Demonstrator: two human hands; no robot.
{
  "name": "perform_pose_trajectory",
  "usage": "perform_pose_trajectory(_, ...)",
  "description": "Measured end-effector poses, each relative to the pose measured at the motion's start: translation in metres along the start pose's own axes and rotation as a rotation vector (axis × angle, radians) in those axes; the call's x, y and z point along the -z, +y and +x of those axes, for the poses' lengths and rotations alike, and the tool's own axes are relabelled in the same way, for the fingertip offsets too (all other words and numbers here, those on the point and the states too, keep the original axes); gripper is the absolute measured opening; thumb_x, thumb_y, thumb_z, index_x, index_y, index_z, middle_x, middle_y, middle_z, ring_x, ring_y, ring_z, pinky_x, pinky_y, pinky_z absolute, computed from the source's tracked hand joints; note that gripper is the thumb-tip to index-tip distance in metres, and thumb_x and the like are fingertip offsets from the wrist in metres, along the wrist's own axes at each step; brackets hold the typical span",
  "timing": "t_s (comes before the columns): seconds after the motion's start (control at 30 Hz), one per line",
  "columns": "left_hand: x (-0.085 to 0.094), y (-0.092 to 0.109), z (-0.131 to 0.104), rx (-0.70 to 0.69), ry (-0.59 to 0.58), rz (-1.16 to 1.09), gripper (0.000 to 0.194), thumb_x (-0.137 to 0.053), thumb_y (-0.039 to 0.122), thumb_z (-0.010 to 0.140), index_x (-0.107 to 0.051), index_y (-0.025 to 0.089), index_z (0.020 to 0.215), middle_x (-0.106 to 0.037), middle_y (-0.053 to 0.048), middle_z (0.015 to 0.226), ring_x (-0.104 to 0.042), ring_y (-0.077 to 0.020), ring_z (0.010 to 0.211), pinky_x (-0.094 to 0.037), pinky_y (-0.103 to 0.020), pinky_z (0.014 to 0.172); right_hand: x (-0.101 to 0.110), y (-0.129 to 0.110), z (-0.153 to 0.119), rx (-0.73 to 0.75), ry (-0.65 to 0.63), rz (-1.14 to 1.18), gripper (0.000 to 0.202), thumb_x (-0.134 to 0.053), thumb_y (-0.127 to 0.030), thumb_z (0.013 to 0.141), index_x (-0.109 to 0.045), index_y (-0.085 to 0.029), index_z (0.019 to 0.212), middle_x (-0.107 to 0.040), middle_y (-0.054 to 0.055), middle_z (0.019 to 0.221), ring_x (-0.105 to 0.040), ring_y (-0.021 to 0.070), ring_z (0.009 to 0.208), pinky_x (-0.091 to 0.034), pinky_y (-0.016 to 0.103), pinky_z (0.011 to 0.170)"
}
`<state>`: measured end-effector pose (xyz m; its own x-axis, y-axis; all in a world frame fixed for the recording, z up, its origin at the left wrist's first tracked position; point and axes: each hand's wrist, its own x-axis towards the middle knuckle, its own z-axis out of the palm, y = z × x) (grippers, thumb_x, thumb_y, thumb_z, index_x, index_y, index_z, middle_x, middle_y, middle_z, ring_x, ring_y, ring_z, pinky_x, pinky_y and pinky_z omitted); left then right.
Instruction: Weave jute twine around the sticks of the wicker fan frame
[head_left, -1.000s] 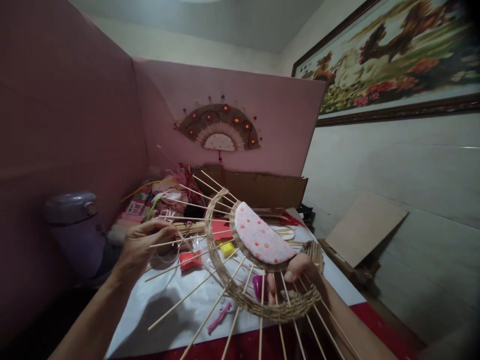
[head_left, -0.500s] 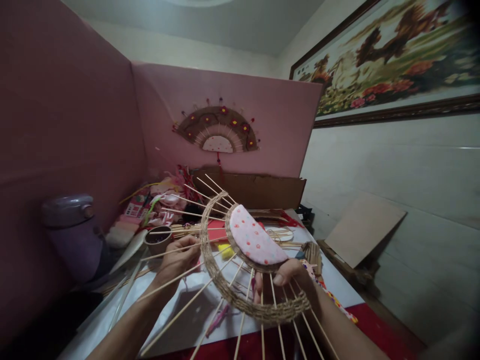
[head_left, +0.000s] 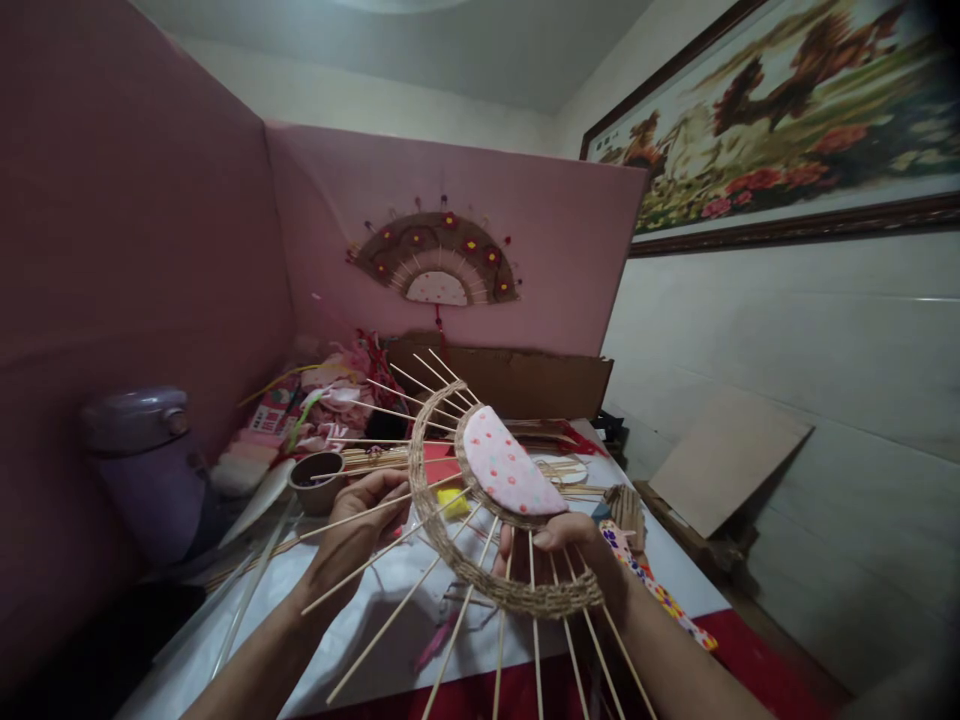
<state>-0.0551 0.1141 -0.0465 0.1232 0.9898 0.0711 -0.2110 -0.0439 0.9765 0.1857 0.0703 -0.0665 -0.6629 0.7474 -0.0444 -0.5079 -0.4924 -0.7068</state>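
A fan frame (head_left: 450,555) is held up over the table, tilted, made of thin wooden sticks spreading from a half-round centre, with a woven twine band across them. Pale pink cloth with red dots (head_left: 504,470) covers the centre. My right hand (head_left: 574,545) grips its lower right corner, the thumb in front and fingers behind the sticks. My left hand (head_left: 375,505) is closed at the left sticks, beside the outer edge of the band; its fingertips are partly hidden. The sticks stick out past the band on all sides of the arc.
A finished fan (head_left: 437,255) with flowers hangs on the pink partition (head_left: 555,240). On the white table stand a brown cup (head_left: 316,480), yellow material (head_left: 452,503), loose sticks (head_left: 375,460) and a patterned strip (head_left: 660,595). A lilac bottle (head_left: 142,480) stands left, near piled pink materials (head_left: 330,395).
The fan frame has turned slightly, its lower edge shifting up and left while its upper sticks move right. Both hands still hold it, my left hand moving slightly right.
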Motion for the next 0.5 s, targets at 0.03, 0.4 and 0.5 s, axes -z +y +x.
perform_pose_trajectory(0.03,-0.001,0.001,-0.001,-0.003,0.013,-0.002,0.036,-0.076,0.037,0.056,-0.069,0.016,0.085,-0.064,0.000,0.060,-0.054,-0.0099,0.047,-0.041,-0.019,0.041,0.001,0.001,0.001,0.004,-0.003,0.012,0.043,-0.045,-0.020,0.061,-0.061,-0.008,0.099,-0.070,0.012,0.082,-0.064,0.0217,0.075,-0.045,0.036,0.074)
perform_pose_trajectory(0.4,-0.002,0.011,-0.011,-0.025,-0.182,-0.140,0.045,-0.068,0.026,0.070,-0.061,0.023,0.114,-0.070,-0.006,0.090,-0.061,-0.0133,0.065,-0.046,-0.021,0.053,-0.011,0.007,0.008,0.073,0.047,-0.016,0.036,-0.048,-0.024,0.066,-0.064,-0.008,0.095,-0.069,0.013,0.083,-0.064,0.0234,0.080,-0.043,0.038,0.079)
perform_pose_trajectory(0.5,-0.001,0.011,-0.008,-0.048,-0.265,-0.245,0.043,-0.068,0.021,0.071,-0.062,0.023,0.113,-0.069,-0.004,0.086,-0.053,-0.0068,0.054,-0.042,-0.017,0.049,-0.012,0.010,0.010,0.101,0.053,-0.013,0.034,-0.047,-0.024,0.068,-0.065,-0.008,0.092,-0.069,0.013,0.082,-0.064,0.0234,0.080,-0.043,0.037,0.080)
